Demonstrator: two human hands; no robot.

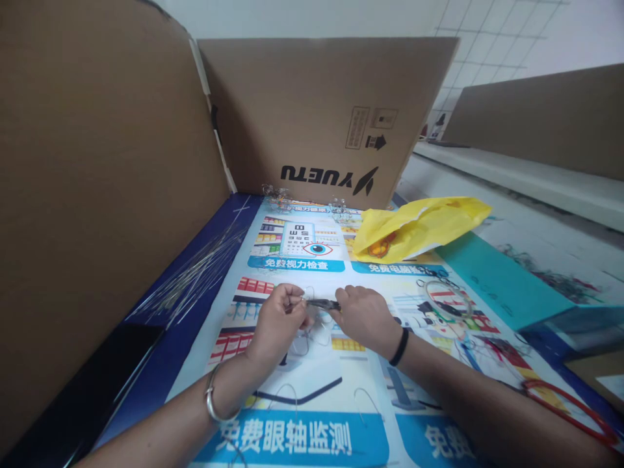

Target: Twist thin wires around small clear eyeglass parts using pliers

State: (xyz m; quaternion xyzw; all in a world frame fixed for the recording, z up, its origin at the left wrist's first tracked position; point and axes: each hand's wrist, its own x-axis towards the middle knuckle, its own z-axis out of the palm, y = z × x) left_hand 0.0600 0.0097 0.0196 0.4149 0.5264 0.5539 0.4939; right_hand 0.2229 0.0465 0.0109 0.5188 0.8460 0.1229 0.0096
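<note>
Over the middle of the printed poster, my right hand [365,317] grips a pair of dark pliers [324,303], their jaws pointing left. My left hand [279,320] is closed in a pinch on a thin bent wire [306,298] at the tip of the pliers. The wire's exact shape is hard to make out. Thin loops hang just below the fingers. On the poster in front of me lie a curved piece of wire [287,388] and another bent piece [366,398].
Straight metal wires [197,270] lie in a bundle on the left. A cardboard panel [322,117] stands behind two clusters of wire pieces [338,209]. Further right are a yellow bag [429,224], a teal box [507,276], a wire coil [468,305] and a red coil [570,406].
</note>
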